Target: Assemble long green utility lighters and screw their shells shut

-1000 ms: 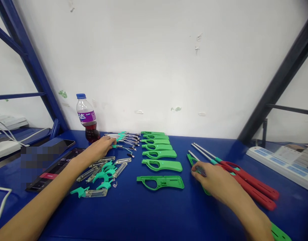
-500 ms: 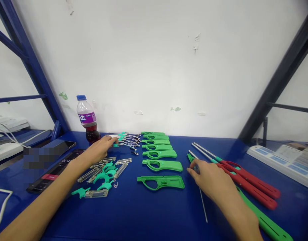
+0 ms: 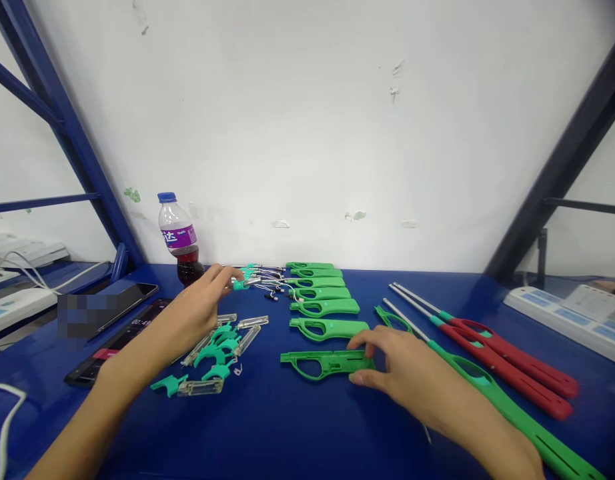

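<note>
My left hand [image 3: 200, 297] pinches a metal lighter rod with a teal end piece [image 3: 240, 283], just above a pile of similar rods with wires [image 3: 267, 272]. My right hand [image 3: 412, 373] has its thumb and fingers closed around the right end of an open green lighter shell half [image 3: 332, 362], whose inner side faces up. Several green lighter shells [image 3: 327, 328] lie in a column behind it. Below my left hand are teal triggers [image 3: 215, 353] and clear fuel tanks [image 3: 200, 387]. Partly under my right hand lies a thin metal screwdriver shaft [image 3: 427, 435].
To the right lie two red long lighters [image 3: 512, 373] and a green long lighter [image 3: 542, 437]. A drink bottle [image 3: 180, 233] stands at the back left, near two phones [image 3: 115, 340]. A white power strip [image 3: 562, 320] is at the far right.
My right hand has left the screwdriver and moved left onto the front green shell half. My left hand has lifted a rod slightly from the pile.
</note>
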Demonstrator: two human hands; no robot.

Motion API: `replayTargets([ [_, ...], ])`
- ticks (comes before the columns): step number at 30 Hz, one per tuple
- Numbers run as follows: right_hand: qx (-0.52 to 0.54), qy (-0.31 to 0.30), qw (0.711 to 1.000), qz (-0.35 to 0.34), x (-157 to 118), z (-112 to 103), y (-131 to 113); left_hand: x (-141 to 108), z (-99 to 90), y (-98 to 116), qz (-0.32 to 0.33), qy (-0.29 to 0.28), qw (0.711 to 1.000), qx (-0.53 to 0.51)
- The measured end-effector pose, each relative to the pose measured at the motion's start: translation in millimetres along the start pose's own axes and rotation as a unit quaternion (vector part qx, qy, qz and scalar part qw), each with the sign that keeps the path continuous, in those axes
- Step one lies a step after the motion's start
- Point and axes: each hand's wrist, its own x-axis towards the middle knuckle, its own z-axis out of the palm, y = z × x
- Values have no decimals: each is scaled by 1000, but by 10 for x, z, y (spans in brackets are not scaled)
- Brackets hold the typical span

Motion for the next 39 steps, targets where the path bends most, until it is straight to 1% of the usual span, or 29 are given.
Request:
replayTargets([
  [4, 23, -16, 1000, -11, 8, 41, -73, -317, 16, 326, 10, 10, 998, -58],
  [7, 31, -31, 999, -11, 6, 38, -75, -527, 31, 534, 3, -5, 996, -91],
  [10, 40, -50, 998, -10, -18, 25, -71, -654, 39, 669, -8, -26, 991, -130],
  [13, 49, -68, 996, -11, -52, 10, -79, -712, 45, 740, -30, -35, 989, -140],
  [15, 52, -76, 996, -12, -72, -1, -87, -735, 45, 770, -49, -48, 989, -132],
  [16, 53, -79, 995, -11, -80, -5, -90, -745, 46, 782, -56, -63, 988, -130],
  [20, 56, -90, 994, -11, -90, -13, -82, -766, 62, 801, -70, -148, 975, -152],
  [23, 59, -95, 994, -9, -77, -1, -62, -772, 95, 768, -64, -178, 967, -171],
  [29, 64, -100, 993, -7, -67, 26, -42, -801, 148, 691, -72, -239, 950, -190],
  [33, 63, -101, 993, -7, -76, 19, -42, -806, 154, 704, -75, -262, 944, -185],
  [39, 66, -100, 993, -9, -55, 29, -32, -819, 185, 703, -61, -259, 950, -165],
])
